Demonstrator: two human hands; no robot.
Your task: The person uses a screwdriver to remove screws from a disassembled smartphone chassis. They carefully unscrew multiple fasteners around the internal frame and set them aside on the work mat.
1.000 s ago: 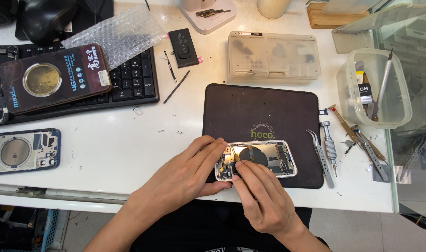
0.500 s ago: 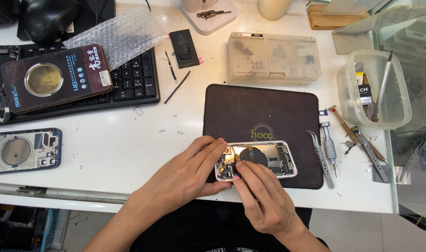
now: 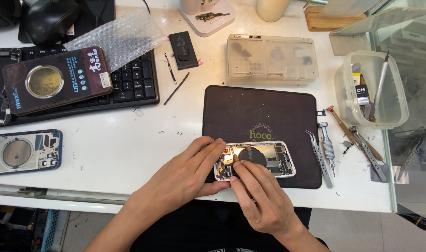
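Two bare forearms rise from the bottom edge of the view and angle toward each other, so the hands meet close together. The left hand [image 3: 185,175] lies palm down with its fingers [image 3: 208,151] stretched forward and slightly fanned, and its thumb tucked low, pointing toward the other hand. The right hand [image 3: 259,198] sits just beside and slightly below the left, with its knuckles up. Its index finger and thumb are drawn together in a pinch at the tips, touching the left hand's fingertips, while the remaining fingers curl under.
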